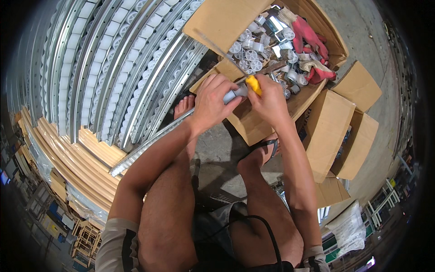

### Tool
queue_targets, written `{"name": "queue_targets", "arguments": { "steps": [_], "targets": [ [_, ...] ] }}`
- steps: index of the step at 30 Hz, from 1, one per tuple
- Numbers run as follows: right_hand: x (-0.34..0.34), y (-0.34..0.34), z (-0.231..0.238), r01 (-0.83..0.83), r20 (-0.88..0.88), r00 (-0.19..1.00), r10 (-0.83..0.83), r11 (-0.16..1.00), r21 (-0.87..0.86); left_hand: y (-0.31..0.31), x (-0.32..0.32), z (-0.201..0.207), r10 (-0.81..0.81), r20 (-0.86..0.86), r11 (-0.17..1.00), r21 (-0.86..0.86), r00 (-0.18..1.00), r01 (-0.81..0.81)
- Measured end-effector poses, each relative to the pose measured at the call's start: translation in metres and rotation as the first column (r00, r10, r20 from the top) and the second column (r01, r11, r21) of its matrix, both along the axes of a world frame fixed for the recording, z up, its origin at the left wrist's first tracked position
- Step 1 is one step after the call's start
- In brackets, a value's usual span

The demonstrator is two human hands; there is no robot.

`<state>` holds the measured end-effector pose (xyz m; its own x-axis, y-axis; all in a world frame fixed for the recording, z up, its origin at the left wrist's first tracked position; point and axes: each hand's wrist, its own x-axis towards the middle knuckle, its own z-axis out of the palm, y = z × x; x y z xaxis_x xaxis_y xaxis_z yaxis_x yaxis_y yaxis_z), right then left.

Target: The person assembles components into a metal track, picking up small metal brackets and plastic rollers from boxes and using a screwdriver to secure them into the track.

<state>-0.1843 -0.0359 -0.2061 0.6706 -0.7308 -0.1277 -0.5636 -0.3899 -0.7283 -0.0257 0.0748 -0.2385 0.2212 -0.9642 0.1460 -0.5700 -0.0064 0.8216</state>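
My left hand point(212, 100) is closed around a pale grey plastic roller point(230, 96), fingers bent over it. Beneath my left forearm a long metal rail point(152, 144) slants up toward that hand; its far end is partly hidden by the fingers. My right hand point(270, 100) grips a tool with a yellow handle point(253, 85), close beside the roller. The tool's working end cannot be made out. Both hands are over the near left edge of an open cardboard box point(294, 103), which holds loose white wheels point(250, 55) and metal brackets point(275, 25).
Red-and-white work gloves point(308, 38) lie on the box's contents. Many roller rails point(113, 68) are stacked at the left, above tan tubes point(68, 158). Another open carton point(333, 131) stands at the right. My feet point(183, 105) flank the near side of the box.
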Motion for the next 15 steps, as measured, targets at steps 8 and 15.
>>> {"name": "queue_targets", "arguments": {
  "steps": [8, 15],
  "targets": [
    [0.001, -0.005, 0.007, -0.06, 0.0, 0.998, 0.06, 0.997, 0.052, 0.004, 0.002, -0.006, -0.014, 0.015, 1.0, 0.008, 1.0, 0.013],
    [0.015, -0.013, 0.013, -0.358, -0.264, 0.911, 0.316, 0.925, -0.126, 0.004, 0.001, -0.008, -0.023, 0.08, 1.0, 0.015, 0.997, 0.022]
  ]
}}
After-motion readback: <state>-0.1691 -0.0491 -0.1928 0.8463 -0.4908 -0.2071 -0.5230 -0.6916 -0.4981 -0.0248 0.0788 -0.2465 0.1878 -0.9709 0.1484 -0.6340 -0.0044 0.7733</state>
